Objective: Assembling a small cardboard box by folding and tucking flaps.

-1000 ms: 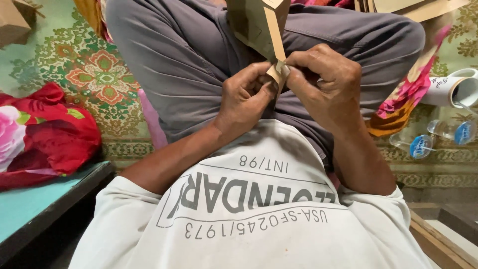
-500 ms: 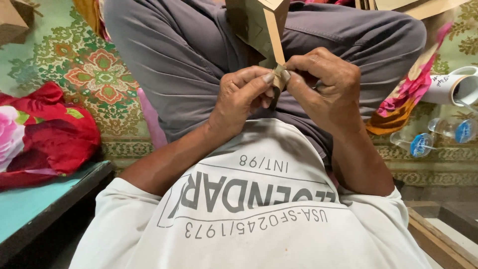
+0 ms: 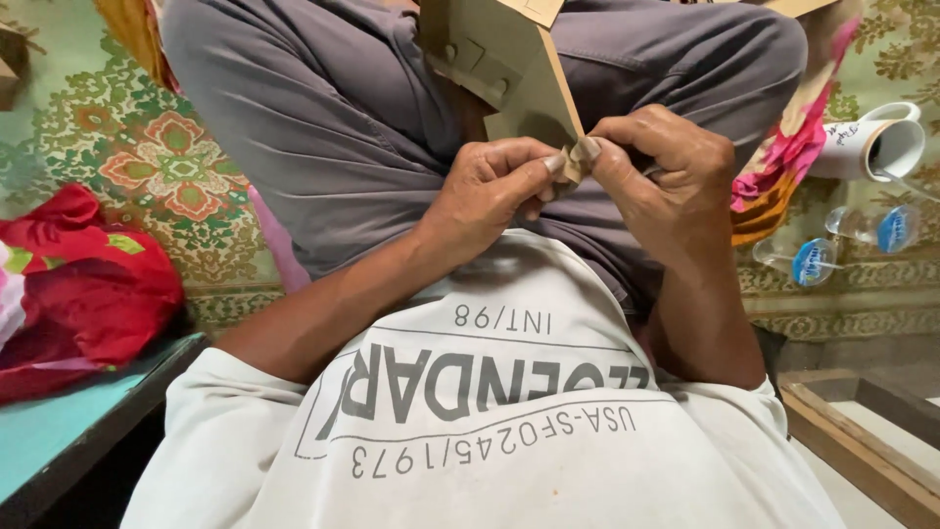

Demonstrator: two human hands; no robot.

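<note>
Head view looks down over a white printed shirt [image 3: 490,421] and grey trousers [image 3: 343,127] to both hands, which meet just above the lap. The left hand [image 3: 485,191] and the right hand [image 3: 661,181] each pinch the lower corner of a brown cardboard piece [image 3: 514,64], fingertips almost touching one another at that corner. The cardboard stands upright between the knees, its thin edge turned toward the camera, with cut notches and tabs showing on its left face.

As a judgement, the work is at a mid stage: the piece already has folds and cut flaps in place, while the corner under the fingers is the part now being creased or tucked. Whether a tab is going into a slot there is hard to tell, since the fingers cover the joint. The upper part runs out of the picture, so how much remains is unclear.

Around the person lie a patterned floor mat [image 3: 147,167], a red cloth [image 3: 88,284] at the left, a white mug [image 3: 876,147] on its side and clear plastic bottles [image 3: 813,260] at the right.
</note>
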